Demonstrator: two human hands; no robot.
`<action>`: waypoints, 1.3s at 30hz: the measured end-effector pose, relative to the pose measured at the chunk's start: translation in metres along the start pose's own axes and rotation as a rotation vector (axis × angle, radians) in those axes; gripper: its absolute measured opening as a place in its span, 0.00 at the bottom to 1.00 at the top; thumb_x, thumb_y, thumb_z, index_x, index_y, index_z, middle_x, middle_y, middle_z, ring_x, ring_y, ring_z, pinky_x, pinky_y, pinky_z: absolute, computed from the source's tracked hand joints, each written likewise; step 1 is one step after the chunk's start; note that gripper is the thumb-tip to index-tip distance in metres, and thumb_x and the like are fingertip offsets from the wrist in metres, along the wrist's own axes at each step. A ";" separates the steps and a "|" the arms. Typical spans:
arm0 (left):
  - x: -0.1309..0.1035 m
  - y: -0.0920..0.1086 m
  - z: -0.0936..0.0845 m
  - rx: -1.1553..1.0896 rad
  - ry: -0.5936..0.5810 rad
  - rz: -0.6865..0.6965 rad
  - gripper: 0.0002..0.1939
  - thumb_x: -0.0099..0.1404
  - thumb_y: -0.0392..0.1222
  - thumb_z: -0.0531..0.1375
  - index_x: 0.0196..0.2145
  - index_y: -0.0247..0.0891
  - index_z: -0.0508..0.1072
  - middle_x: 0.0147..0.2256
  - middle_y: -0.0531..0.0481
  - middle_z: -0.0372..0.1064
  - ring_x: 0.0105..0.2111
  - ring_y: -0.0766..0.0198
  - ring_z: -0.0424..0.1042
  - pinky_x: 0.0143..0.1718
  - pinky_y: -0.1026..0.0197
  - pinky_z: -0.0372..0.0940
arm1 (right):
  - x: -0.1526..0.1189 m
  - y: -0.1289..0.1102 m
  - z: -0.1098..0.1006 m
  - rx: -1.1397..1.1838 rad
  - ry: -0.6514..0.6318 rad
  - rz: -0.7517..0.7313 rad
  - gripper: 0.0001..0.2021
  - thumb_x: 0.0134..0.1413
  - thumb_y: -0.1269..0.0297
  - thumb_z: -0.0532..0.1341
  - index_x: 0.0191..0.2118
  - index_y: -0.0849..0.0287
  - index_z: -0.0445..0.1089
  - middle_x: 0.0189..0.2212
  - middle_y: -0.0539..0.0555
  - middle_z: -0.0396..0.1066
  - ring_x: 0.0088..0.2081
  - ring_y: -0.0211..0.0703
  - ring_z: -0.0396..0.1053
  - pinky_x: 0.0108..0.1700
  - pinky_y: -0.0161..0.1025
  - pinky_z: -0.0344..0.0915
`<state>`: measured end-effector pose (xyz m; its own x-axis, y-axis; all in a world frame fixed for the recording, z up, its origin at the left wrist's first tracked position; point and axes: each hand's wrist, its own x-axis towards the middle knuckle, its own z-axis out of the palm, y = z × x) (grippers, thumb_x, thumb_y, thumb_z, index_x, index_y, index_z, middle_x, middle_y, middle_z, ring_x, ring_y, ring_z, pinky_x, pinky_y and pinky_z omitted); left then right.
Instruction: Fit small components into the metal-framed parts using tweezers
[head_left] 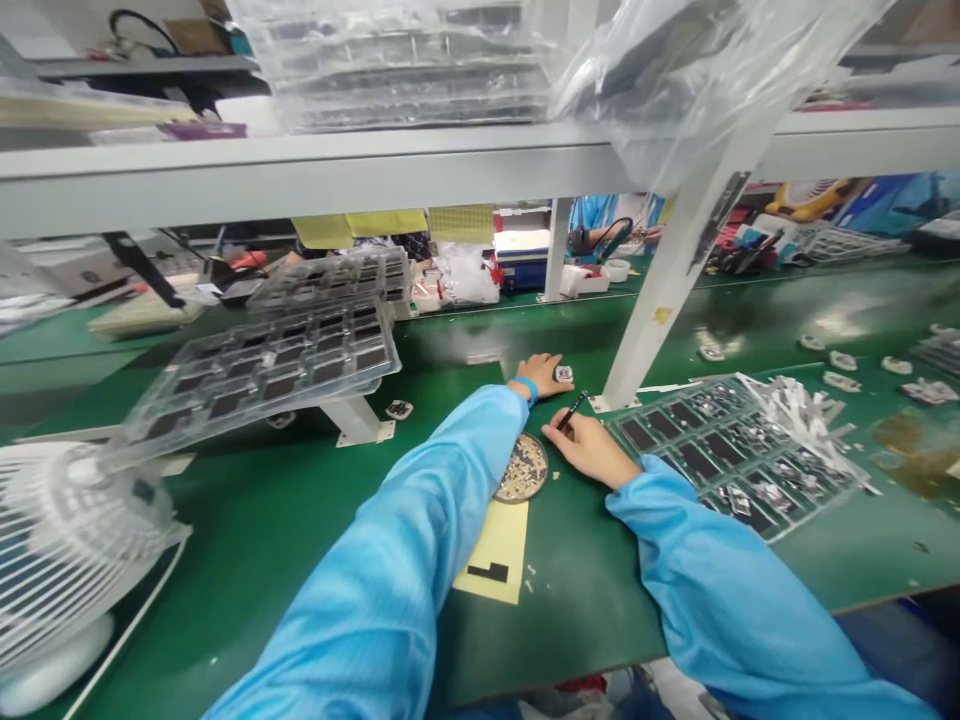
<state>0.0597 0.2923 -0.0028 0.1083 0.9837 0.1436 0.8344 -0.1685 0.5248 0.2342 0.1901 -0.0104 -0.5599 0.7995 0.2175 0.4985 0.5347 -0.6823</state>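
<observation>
My left hand reaches over the green bench with its fingers spread. A small white and grey part lies between its fingertips and thumb; a firm grip on it does not show. My closed right hand holds slim black tweezers, whose tip is hidden. Just beside both hands, a round dish of small beige pieces is partly covered by my left sleeve. Under the dish's near side lies a yellow paper with a black mark. To the right of my right hand is a clear compartment tray with dark pads and small parts.
A white fan stands at left. Stacked clear trays overhang the bench. A slanted white post rises beyond my right hand. White strips lie on the right tray, with several small parts beyond. A co-worker's blue sleeve shows behind.
</observation>
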 end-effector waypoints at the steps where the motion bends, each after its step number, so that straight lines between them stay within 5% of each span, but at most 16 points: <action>1: 0.004 0.000 0.001 -0.009 -0.005 0.002 0.32 0.53 0.51 0.72 0.54 0.40 0.73 0.60 0.39 0.65 0.62 0.42 0.59 0.61 0.42 0.55 | 0.000 0.001 -0.001 0.009 0.002 0.004 0.15 0.65 0.51 0.57 0.38 0.58 0.71 0.27 0.52 0.73 0.27 0.44 0.69 0.31 0.38 0.62; 4: 0.001 -0.005 -0.006 -0.049 0.004 0.017 0.25 0.53 0.47 0.72 0.47 0.38 0.76 0.54 0.41 0.71 0.57 0.47 0.65 0.59 0.47 0.58 | 0.001 0.004 -0.003 0.043 0.001 0.011 0.12 0.65 0.54 0.57 0.40 0.57 0.70 0.29 0.52 0.73 0.29 0.43 0.70 0.34 0.38 0.64; 7: -0.027 -0.012 -0.021 -0.106 0.074 0.038 0.24 0.54 0.42 0.72 0.48 0.36 0.74 0.50 0.42 0.73 0.51 0.53 0.69 0.56 0.53 0.62 | 0.001 0.006 -0.004 0.074 -0.007 0.009 0.11 0.65 0.55 0.58 0.39 0.58 0.70 0.29 0.53 0.74 0.30 0.43 0.70 0.35 0.39 0.66; 16: -0.198 -0.019 -0.060 -0.359 0.288 -0.037 0.26 0.55 0.40 0.70 0.49 0.37 0.66 0.43 0.49 0.73 0.41 0.63 0.73 0.43 0.62 0.67 | -0.003 -0.002 -0.008 0.128 0.084 -0.034 0.14 0.61 0.52 0.61 0.38 0.60 0.72 0.32 0.56 0.74 0.33 0.46 0.71 0.37 0.42 0.68; 21: -0.268 -0.028 -0.068 -0.660 0.218 -0.265 0.23 0.52 0.46 0.72 0.40 0.36 0.69 0.33 0.52 0.74 0.32 0.65 0.73 0.36 0.63 0.67 | -0.021 -0.032 0.001 0.305 0.115 -0.061 0.16 0.56 0.50 0.68 0.38 0.58 0.71 0.33 0.55 0.74 0.31 0.45 0.72 0.32 0.40 0.69; 26: -0.295 -0.031 -0.072 -0.727 0.076 -0.349 0.17 0.56 0.47 0.70 0.40 0.37 0.77 0.35 0.47 0.78 0.35 0.61 0.77 0.39 0.59 0.71 | -0.050 -0.065 0.026 0.345 -0.172 -0.116 0.13 0.57 0.53 0.67 0.37 0.58 0.72 0.34 0.55 0.76 0.32 0.44 0.73 0.32 0.39 0.71; 30: -0.303 -0.024 -0.067 -0.862 0.051 -0.374 0.16 0.57 0.49 0.69 0.36 0.36 0.73 0.28 0.51 0.75 0.26 0.65 0.75 0.28 0.64 0.69 | -0.061 -0.074 0.036 0.314 -0.338 -0.128 0.10 0.58 0.56 0.67 0.37 0.58 0.73 0.31 0.53 0.75 0.28 0.41 0.72 0.29 0.37 0.69; 39: -0.316 -0.001 -0.055 -0.871 -0.114 -0.386 0.16 0.62 0.50 0.65 0.43 0.38 0.77 0.28 0.50 0.77 0.25 0.63 0.76 0.26 0.65 0.69 | -0.067 -0.073 0.038 0.307 -0.466 -0.165 0.09 0.58 0.58 0.67 0.38 0.57 0.73 0.32 0.52 0.75 0.29 0.38 0.72 0.30 0.34 0.70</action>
<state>-0.0051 -0.0215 -0.0027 0.0002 0.9736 -0.2282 0.1337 0.2261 0.9649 0.2102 0.0872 -0.0014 -0.8809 0.4700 0.0557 0.2038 0.4829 -0.8516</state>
